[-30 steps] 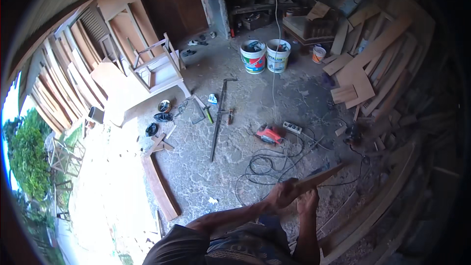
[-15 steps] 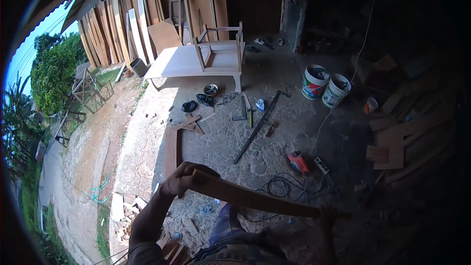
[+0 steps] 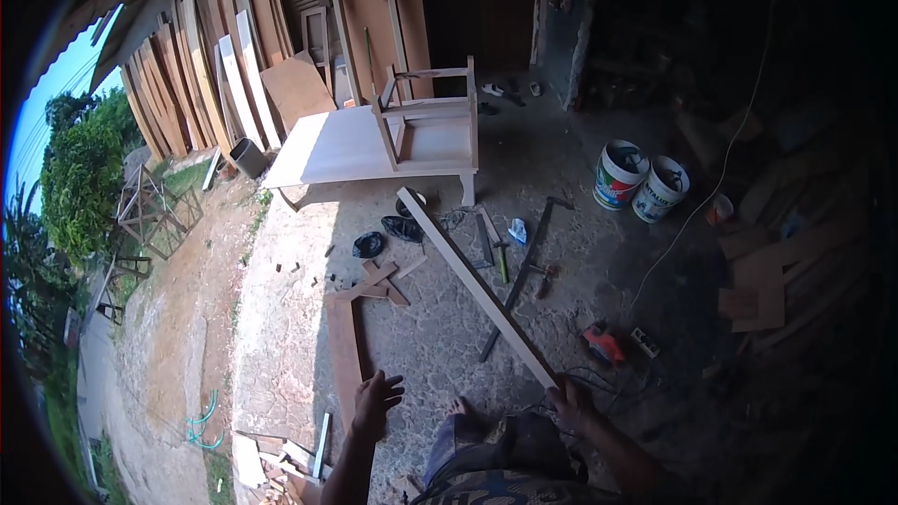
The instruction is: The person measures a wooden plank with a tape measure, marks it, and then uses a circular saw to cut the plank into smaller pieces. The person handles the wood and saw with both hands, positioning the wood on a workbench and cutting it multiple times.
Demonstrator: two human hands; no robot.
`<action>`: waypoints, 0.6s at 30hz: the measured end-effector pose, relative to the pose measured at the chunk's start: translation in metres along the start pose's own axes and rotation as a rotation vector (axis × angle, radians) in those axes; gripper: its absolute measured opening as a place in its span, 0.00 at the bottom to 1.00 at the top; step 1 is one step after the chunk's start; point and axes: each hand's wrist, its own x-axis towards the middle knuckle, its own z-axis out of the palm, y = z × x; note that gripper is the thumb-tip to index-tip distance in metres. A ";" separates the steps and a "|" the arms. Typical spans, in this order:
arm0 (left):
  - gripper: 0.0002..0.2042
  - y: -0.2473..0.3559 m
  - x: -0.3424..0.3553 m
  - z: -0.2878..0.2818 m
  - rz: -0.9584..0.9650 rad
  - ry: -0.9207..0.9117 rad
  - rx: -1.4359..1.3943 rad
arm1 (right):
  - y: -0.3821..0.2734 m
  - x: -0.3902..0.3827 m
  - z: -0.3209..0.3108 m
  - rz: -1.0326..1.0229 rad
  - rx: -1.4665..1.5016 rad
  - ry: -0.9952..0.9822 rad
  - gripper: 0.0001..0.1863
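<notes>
My right hand (image 3: pixel 573 406) grips the near end of a long narrow wooden board (image 3: pixel 482 292). The board slants up and away to the left, its far end reaching toward a low white table. Off to the left, my left hand (image 3: pixel 376 402) is raised with its fingers apart, holding nothing. Just beyond that hand, a brown plank (image 3: pixel 343 341) lies on the floor, with crossed wood pieces (image 3: pixel 384 282) at its far end. Behind the board are a long dark bar clamp (image 3: pixel 526 266) and a hammer with a green handle (image 3: pixel 502 264).
A wooden frame (image 3: pixel 432 117) stands on the white table (image 3: pixel 327 154). Two paint buckets (image 3: pixel 617 189), a red power tool (image 3: pixel 603 344) and a power strip (image 3: pixel 644 342) are to the right. Offcuts (image 3: pixel 271 468) pile up near left; planks (image 3: pixel 178 84) lean at the back.
My left hand has let go of the board and dropped lower. The board has swung from lying crosswise before me to pointing away, held by my right hand alone.
</notes>
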 end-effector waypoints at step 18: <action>0.18 0.039 0.205 0.035 -0.229 -0.119 0.467 | -0.009 0.292 0.032 0.366 0.757 0.237 0.28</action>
